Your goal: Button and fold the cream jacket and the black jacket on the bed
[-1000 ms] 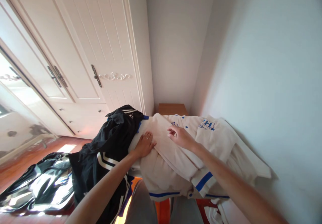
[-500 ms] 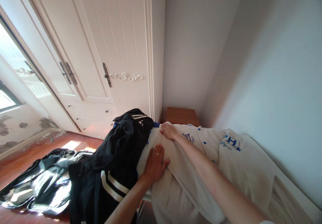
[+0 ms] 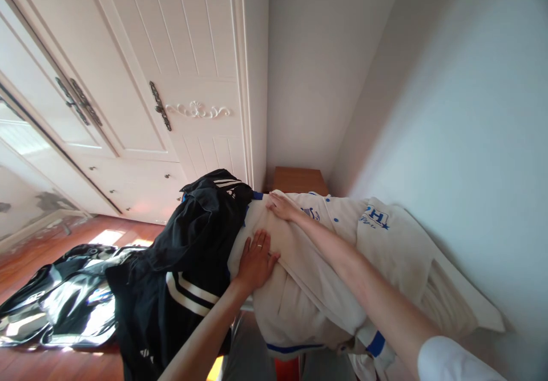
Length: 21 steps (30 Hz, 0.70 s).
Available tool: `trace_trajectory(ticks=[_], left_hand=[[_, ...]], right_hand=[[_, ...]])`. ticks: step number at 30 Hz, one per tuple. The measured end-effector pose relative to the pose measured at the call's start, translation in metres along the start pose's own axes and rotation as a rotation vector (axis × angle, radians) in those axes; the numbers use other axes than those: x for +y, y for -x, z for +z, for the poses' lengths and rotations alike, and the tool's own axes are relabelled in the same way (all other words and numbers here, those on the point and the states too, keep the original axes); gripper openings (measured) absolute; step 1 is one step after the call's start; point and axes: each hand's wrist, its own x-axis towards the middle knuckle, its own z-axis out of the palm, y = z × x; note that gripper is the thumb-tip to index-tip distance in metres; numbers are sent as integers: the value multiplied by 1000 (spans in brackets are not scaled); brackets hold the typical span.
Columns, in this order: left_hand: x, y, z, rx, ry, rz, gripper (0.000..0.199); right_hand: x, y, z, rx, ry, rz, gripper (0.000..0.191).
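Observation:
A cream jacket (image 3: 299,295) with blue trim, blue snap buttons and a blue "H" patch lies spread in front of me. My left hand (image 3: 257,261), with a ring on one finger, rests flat on it, fingers apart. Farther up, near the blue-edged collar, my right hand (image 3: 282,205) lies on the same cloth with its fingers stretched out. One cream sleeve with a blue cuff runs beneath my right forearm. Left of the cream jacket, and touching it, is a heaped black garment (image 3: 192,238) with white stripes.
An open suitcase (image 3: 77,301) with shiny contents lies on the reddish wooden floor (image 3: 141,233) at left. A white wardrobe (image 3: 192,55) stands ahead. Beyond the jacket is a brown wooden surface (image 3: 299,179). A pale wall (image 3: 449,112) borders the right side.
The view has shifted, so more of the cream jacket's lower hem and blue cuff show. Both hands remain on nearly the same spots of the cloth.

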Motion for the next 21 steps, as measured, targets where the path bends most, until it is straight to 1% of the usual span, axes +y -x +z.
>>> trace_trajectory(ticks=[2,4,6,8,10,12,13,15,16,17,18,19,20,21], left_hand=[[2,-1,-4,4,8,-6,61],[4,-2,-6,16,12,-13,60],[5,-1,-6,16,19,-18,60],[5,3,-5,5,38,-30,60],[6,14,-3,13,75,-73,60],[12,32,-3,82,161,-126,61],[18,45,-3,142,229,-149,60],[34,76,-4,307,400,-207,54],[43,94,-3,398,489,-247,50],[54,112,0,494,570,-302,45],[63,129,5,580,637,-358,41],[72,146,12,650,690,-405,37],[79,160,22,701,729,-451,35],[85,172,34,716,761,-495,35]], right_hand=[[-7,27,-3,32,-59,5,63],[-12,63,-9,51,-105,10,66],[-12,108,-18,45,-140,14,70],[-7,158,-33,47,-204,36,74],[3,212,-52,123,-331,81,72],[15,267,-68,305,-413,163,64],[20,294,-73,446,-413,231,60],[29,348,-74,786,-382,412,54],[31,373,-70,959,-349,523,51],[32,397,-62,1100,-314,627,50],[32,419,-51,1205,-285,719,50],[30,439,-39,1279,-270,803,52],[29,456,-24,1323,-275,881,55],[27,470,-10,1335,-312,956,59]])
